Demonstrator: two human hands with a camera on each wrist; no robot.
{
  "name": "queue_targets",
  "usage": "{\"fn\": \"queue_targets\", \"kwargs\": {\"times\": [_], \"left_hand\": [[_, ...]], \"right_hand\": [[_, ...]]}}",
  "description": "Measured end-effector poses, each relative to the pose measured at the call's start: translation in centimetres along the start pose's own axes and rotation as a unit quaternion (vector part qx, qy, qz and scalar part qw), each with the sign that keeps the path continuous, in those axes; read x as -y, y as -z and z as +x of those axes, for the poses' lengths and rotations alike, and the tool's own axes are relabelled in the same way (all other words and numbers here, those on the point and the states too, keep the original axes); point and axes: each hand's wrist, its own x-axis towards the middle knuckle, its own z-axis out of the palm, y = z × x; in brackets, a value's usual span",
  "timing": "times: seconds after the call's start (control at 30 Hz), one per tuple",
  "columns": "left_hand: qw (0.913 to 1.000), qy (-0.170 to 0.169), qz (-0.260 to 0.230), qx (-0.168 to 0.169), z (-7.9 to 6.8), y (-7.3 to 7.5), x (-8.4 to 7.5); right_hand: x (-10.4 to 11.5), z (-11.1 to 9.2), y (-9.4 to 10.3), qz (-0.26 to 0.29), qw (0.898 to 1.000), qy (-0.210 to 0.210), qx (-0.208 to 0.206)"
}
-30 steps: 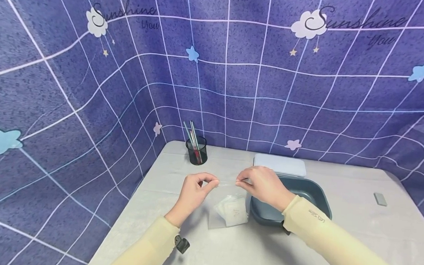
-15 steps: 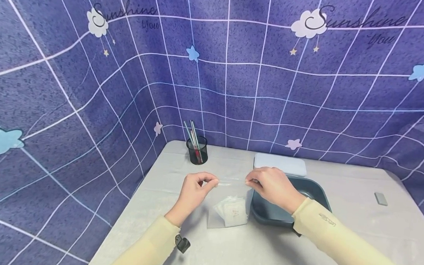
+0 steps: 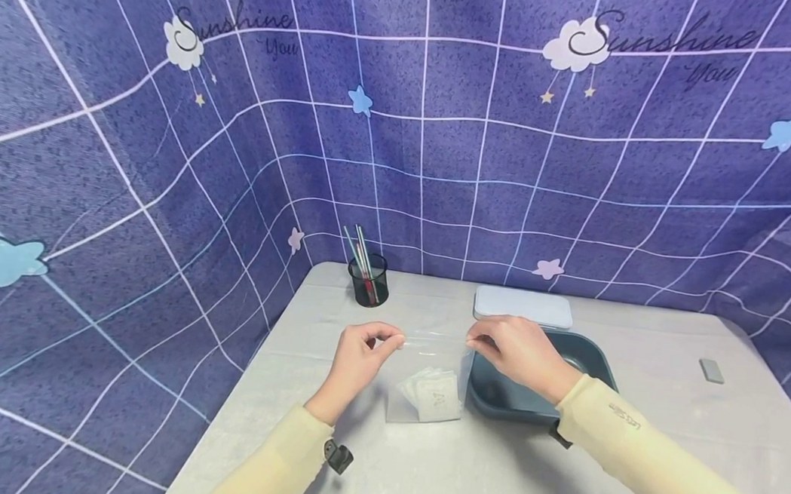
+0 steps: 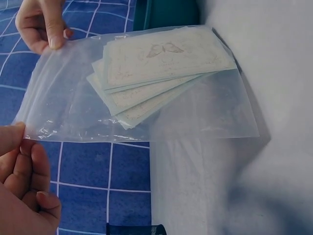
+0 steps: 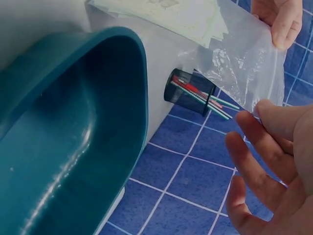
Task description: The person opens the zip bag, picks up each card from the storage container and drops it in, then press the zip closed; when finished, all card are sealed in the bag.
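A clear zip bag (image 3: pixel 407 361) hangs upright over the table, its top edge stretched between both hands. Inside it is a fanned stack of pale printed cards (image 4: pixel 166 58), the front one bearing a butterfly-like mark. The left hand (image 3: pixel 356 365) pinches the top left corner between thumb and forefinger. At the opposite top corner the right hand (image 3: pixel 521 354) pinches the film with thumb and forefinger, while its other fingers are loosely bent in the right wrist view. The lower end of the bag is close to the tabletop; whether it touches cannot be told.
A dark teal basin (image 3: pixel 596 357) stands right of the bag, partly under the right hand and forearm. Behind it lies a pale blue case (image 3: pixel 524 306). A black mesh pen cup (image 3: pixel 369 285) is at the back left, a small grey block (image 3: pixel 711 370) at the far right.
The right hand has slid right along the bag's top edge to its corner, and the edge is now spread straighter. The left hand has hardly moved.
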Motion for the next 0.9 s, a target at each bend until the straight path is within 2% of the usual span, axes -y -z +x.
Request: {"fn": "queue_targets", "kwargs": {"times": [0.63,0.9], "left_hand": [[0.9999,0.01,-0.002,0.001,-0.5,0.6,0.1],[0.9997,0.026,-0.001,-0.003,-0.9,1.7,0.0]], "right_hand": [[0.2,-0.5,0.0,0.017,1.0,-0.015,-0.017],[1.2,-0.5,0.4,0.044,0.999,-0.026,-0.017]]}}
